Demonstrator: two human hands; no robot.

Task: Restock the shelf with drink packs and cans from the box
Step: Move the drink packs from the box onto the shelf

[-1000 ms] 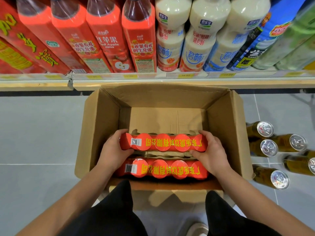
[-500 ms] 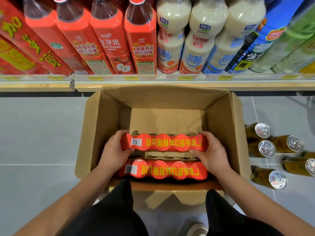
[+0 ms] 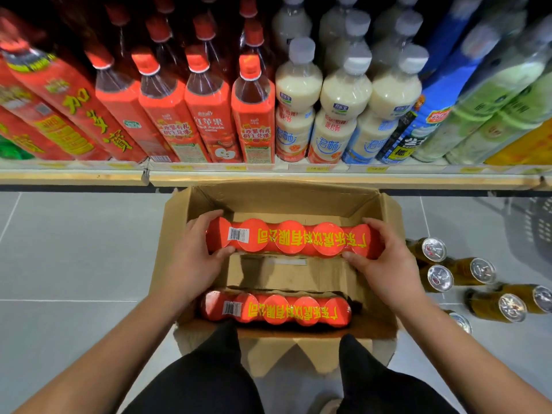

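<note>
Both ends of red drink pack (image 3: 286, 239) gripped w/ curled fingers: left hand (image 3: 194, 258) & right hand (image 3: 385, 264); seemingly above box (image 3: 283, 198) floor.

"Red Apple" on red bottle (image 3: 209, 121); "有限公司" on drink pack (image 3: 288, 238)

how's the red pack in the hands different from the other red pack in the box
The held pack is gripped at its ends by the left hand and right hand; the other pack is touched by neither. The held pack is raised over the middle of the box; the other pack lies low at the near end. Both have red wrap, yellow lettering and a barcode.
</note>
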